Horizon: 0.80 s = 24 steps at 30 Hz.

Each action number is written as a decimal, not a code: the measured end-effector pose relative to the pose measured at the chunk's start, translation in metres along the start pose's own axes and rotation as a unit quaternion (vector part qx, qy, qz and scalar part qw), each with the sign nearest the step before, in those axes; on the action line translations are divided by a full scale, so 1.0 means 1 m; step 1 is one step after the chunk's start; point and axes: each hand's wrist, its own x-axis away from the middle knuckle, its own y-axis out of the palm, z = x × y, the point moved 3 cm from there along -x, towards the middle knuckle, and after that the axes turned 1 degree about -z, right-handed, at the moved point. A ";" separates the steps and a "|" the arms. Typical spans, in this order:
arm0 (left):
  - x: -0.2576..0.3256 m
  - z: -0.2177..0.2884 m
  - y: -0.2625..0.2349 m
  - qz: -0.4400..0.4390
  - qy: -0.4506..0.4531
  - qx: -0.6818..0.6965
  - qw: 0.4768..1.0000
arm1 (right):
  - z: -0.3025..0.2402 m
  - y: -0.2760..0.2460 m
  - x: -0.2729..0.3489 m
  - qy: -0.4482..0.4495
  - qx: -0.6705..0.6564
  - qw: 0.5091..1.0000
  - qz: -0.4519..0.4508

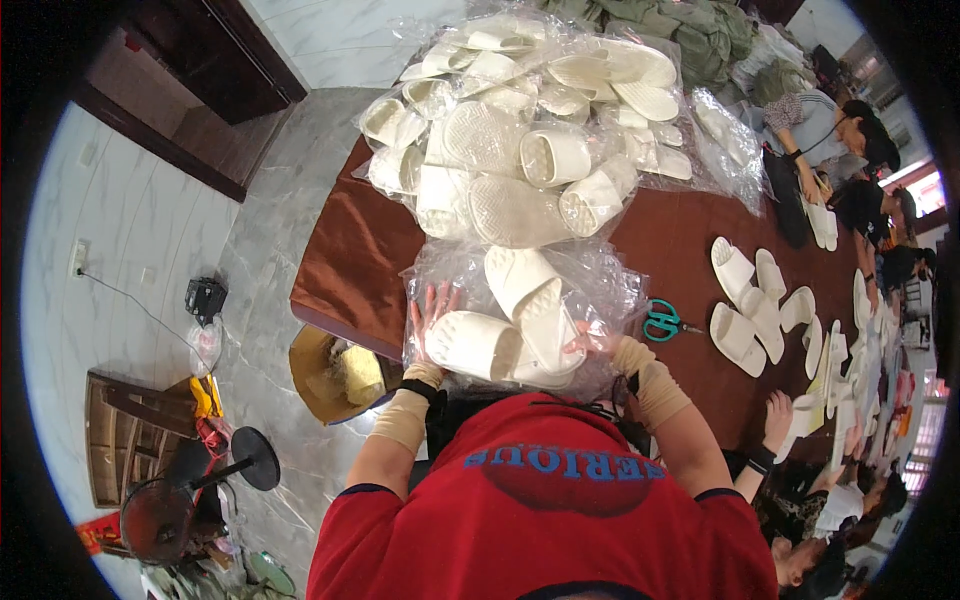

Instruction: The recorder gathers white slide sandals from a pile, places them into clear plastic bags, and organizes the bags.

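Observation:
Against the table edge in front of me, white slippers (468, 343) lie in a crumpled clear plastic bag (615, 275). My left hand (432, 312) lies along the left side of the slippers, its fingers stretched and spread, with film around it. On the right side, my right hand (592, 342) grips the edge of another white slipper (545, 315), thumb and fingers partly covered by film. Beige wraps cover both wrists. Beyond the bag rises a large pile of bagged white slippers (510, 210).
Teal-handled scissors (661, 320) lie right of the bag on the brown-covered table (350, 270). Loose white slippers (745, 335) are spread farther right, where several people work. An open carton (325, 385) stands on the floor at left, near a black fan (160, 520).

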 end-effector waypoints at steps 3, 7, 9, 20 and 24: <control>0.001 -0.007 0.002 0.020 0.004 0.029 0.999 | -0.058 0.005 0.034 0.070 0.078 0.994 0.015; 0.004 -0.034 0.004 -0.007 0.016 0.408 0.913 | -0.035 -0.008 0.030 -0.088 0.217 0.972 -0.034; -0.015 -0.021 -0.040 0.006 0.052 0.294 0.954 | -0.007 -0.031 0.025 0.115 0.235 0.960 0.105; -0.037 -0.030 -0.096 0.136 -0.108 0.482 0.859 | 0.026 -0.047 0.002 0.107 0.413 0.898 0.109; -0.008 -0.003 -0.068 0.036 -0.038 0.167 0.985 | -0.028 -0.001 -0.006 -0.055 0.311 0.943 0.109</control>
